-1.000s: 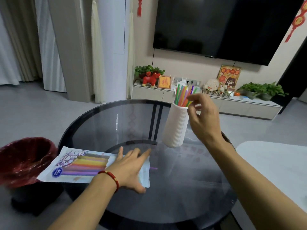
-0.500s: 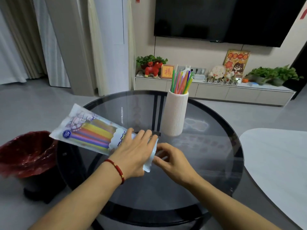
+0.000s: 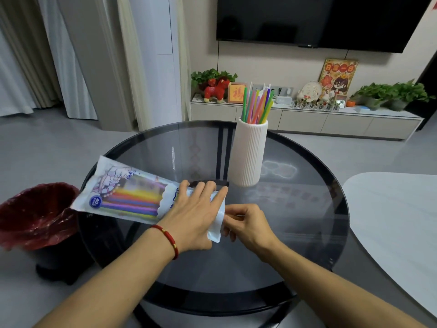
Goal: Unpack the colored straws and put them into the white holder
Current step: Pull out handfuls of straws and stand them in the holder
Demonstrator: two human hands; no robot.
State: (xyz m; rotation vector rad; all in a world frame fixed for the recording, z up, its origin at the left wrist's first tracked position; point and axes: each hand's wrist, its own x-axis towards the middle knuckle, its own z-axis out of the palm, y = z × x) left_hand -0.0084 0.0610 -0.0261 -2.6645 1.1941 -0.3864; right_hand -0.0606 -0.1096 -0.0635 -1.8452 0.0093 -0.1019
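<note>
Plastic straw packet [image 3: 127, 195] gripped in left hand [image 3: 194, 216] near surface's [image 3: 295, 209] left edge; right hand [image 3: 248, 224] pinches packet's open end; white holder [image 3: 249, 155] behind.

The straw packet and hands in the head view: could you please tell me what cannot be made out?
- Straw packet open end: covered by left hand.
- Right hand fingertips: behind the packet's edge, so what they pinch is unclear.
- Packet lettering: blurred.
- White holder inside: hidden by its wall.
</note>
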